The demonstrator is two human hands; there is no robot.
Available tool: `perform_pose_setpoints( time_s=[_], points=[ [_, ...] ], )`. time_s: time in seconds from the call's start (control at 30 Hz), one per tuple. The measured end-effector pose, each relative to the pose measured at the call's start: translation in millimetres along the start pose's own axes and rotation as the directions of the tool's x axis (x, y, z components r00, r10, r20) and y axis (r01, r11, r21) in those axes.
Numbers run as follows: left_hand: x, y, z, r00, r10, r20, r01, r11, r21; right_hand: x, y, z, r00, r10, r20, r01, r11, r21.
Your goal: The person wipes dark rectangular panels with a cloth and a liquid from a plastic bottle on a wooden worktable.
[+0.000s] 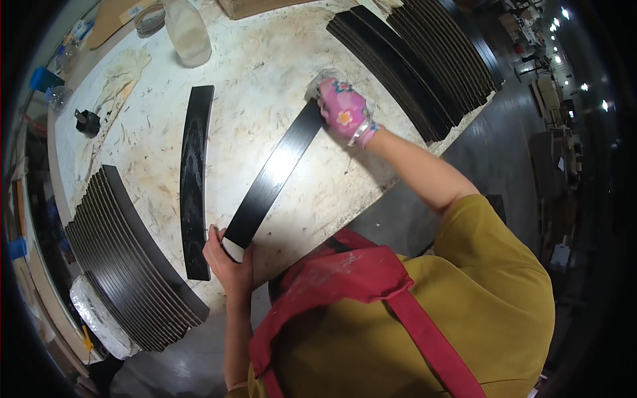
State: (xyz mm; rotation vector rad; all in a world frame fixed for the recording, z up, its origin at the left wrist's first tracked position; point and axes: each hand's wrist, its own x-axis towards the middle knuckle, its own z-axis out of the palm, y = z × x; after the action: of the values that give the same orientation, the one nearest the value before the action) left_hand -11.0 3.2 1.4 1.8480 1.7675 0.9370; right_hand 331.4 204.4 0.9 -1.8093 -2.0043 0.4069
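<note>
Our left hand [230, 268] pinches the black strip [275, 169] slanting across the table [259, 79]; our gloved right hand [345, 109] covers its far end, how closed we cannot tell. Uneven pressure could skid it into the neighbouring slat [193, 179].

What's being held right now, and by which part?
The slanting black slat: the left hand holds its near end between thumb and fingers. The gloved right hand covers the far end; whether it grips cannot be told.
</note>
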Motion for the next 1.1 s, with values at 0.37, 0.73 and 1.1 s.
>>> perform_pose_setpoints(
  time_s=[0.37,0.73,1.1],
  points=[
    [8,5,1,0.998,0.055,0.007,-0.055,0.998,0.017,-141,-200,66,0.878,-0.479,-0.017,0.470,0.854,0.224],
    [4,-2,5,0.996,0.087,-0.016,-0.088,0.996,-0.035,-114,-192,59,0.751,-0.469,0.466,0.514,0.857,0.035],
    [1,5,0,0.997,-0.071,0.041,0.074,0.995,-0.074,-13,-70,20,0.966,-0.158,0.204,0.188,0.973,-0.133]
  ],
)
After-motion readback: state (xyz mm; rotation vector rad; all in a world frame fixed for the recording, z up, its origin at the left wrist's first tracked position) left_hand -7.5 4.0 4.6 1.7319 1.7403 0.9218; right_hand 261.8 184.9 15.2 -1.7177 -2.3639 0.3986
